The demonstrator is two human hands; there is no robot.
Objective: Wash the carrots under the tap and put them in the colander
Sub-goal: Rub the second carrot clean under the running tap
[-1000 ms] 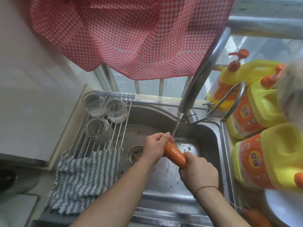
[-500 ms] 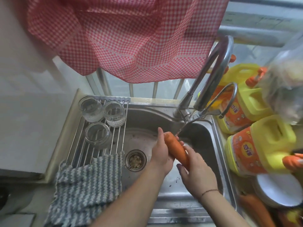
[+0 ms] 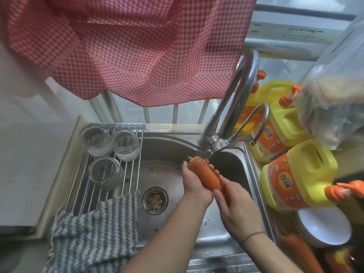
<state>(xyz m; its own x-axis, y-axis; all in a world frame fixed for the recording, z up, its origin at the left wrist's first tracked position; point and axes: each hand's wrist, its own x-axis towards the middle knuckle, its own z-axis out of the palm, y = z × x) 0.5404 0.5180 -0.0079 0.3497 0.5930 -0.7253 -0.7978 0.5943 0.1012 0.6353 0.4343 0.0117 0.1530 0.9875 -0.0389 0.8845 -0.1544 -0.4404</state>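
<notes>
Both hands hold one carrot over the sink, under the tap: left hand fingers curl round its far end, right hand fingers grip its near end

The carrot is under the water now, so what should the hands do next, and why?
Probably turn the carrot a little under the tap. Both the left hand and right hand grip it, and water hits only its top end.
</notes>
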